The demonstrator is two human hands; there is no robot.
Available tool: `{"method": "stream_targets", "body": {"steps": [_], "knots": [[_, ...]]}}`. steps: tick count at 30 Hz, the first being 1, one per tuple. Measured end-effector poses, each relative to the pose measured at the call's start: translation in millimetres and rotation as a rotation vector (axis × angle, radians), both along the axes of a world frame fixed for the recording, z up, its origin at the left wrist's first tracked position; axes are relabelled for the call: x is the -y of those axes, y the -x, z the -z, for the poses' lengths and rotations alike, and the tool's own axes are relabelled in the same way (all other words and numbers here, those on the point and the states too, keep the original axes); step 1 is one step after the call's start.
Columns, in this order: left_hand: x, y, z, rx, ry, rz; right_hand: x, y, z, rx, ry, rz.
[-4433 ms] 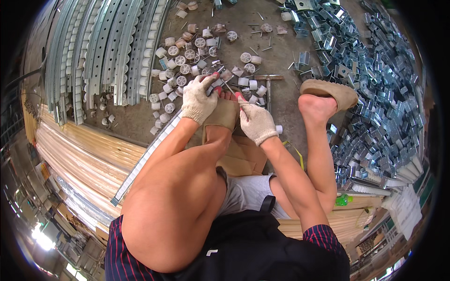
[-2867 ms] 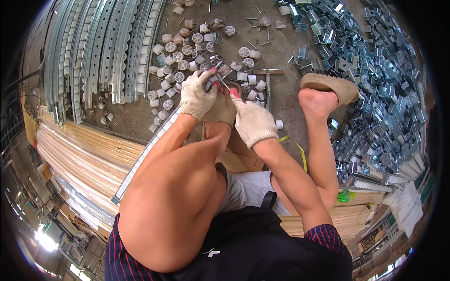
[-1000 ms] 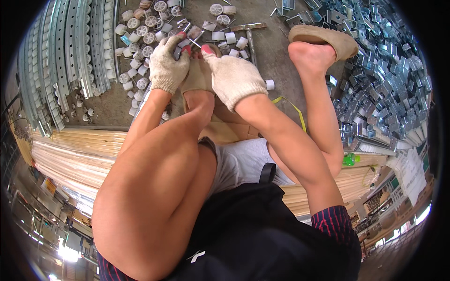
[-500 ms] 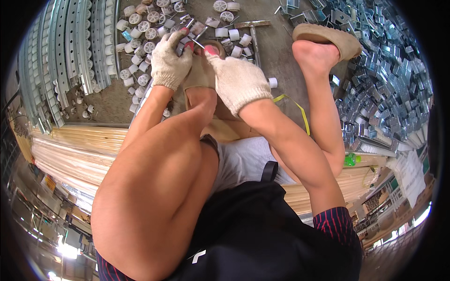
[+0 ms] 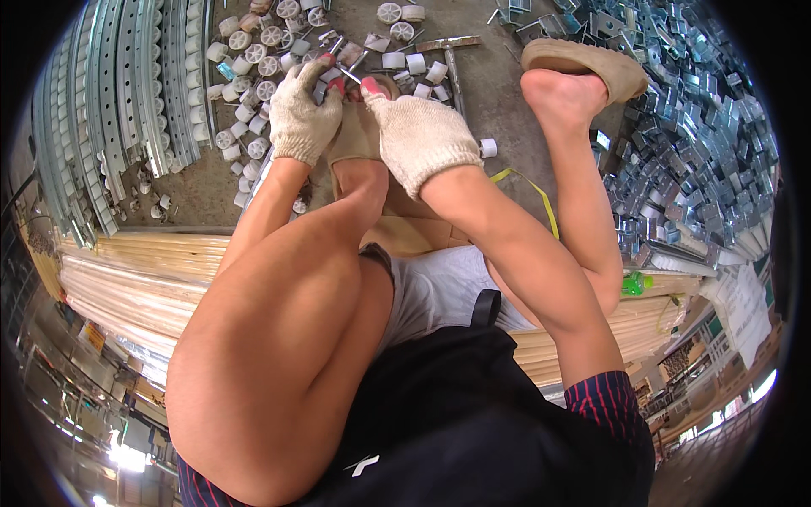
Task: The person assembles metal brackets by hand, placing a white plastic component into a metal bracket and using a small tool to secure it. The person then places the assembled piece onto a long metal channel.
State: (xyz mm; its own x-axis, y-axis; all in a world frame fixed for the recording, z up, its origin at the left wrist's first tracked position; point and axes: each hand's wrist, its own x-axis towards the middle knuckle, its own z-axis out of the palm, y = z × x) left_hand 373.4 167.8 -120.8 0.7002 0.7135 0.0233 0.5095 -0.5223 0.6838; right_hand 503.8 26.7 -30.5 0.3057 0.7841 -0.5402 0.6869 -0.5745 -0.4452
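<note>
My left hand (image 5: 302,117), in a cream knit glove with bare red fingertips, is curled closed on a slim metal piece. My right hand (image 5: 429,139), gloved the same way, is closed at the near end of a thin metal rod (image 5: 348,73) that spans the gap between both hands. A second short metal rod (image 5: 358,62) crosses it at an angle. Its lower end is hard to make out among the fingers. Both hands work above my left foot in a tan slipper (image 5: 358,135). White plastic rollers (image 5: 269,67) lie scattered beyond and beside my left hand.
A hammer (image 5: 454,72) lies ahead of my right hand. Long perforated metal channels (image 5: 106,101) are stacked at the left. Small metal brackets (image 5: 676,152) form a large heap at the right. A yellow strap (image 5: 541,196) and a green bottle (image 5: 634,283) lie near my right leg.
My right hand has shifted slightly left, nearer my left hand. The left hand stays almost in place, and the view has moved a little.
</note>
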Motion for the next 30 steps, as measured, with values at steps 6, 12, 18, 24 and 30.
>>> {"method": "stream_targets", "body": {"steps": [6, 12, 18, 24, 30], "knots": [[-1.4, 0.7, -3.6, -0.031, 0.008, -0.002, 1.9, 5.7, -2.9, -0.014, 0.033, -0.047], [0.3, 0.9, -1.2, -0.004, 0.026, -0.014, 4.4, 1.2, -6.4, -0.002, 0.121, -0.008], [1.7, -2.2, -2.8, 0.028, 0.328, -0.189, 23.5, -7.9, 35.4, -0.140, -0.141, 0.076], [2.4, 4.8, -4.6, -0.006, 0.035, -0.049, 7.7, -23.2, 28.5, -0.341, -0.053, 0.097], [1.9, 4.6, -1.5, 0.014, 0.146, -0.091, 5.6, -20.4, 29.3, -0.218, -0.075, 0.044]]}}
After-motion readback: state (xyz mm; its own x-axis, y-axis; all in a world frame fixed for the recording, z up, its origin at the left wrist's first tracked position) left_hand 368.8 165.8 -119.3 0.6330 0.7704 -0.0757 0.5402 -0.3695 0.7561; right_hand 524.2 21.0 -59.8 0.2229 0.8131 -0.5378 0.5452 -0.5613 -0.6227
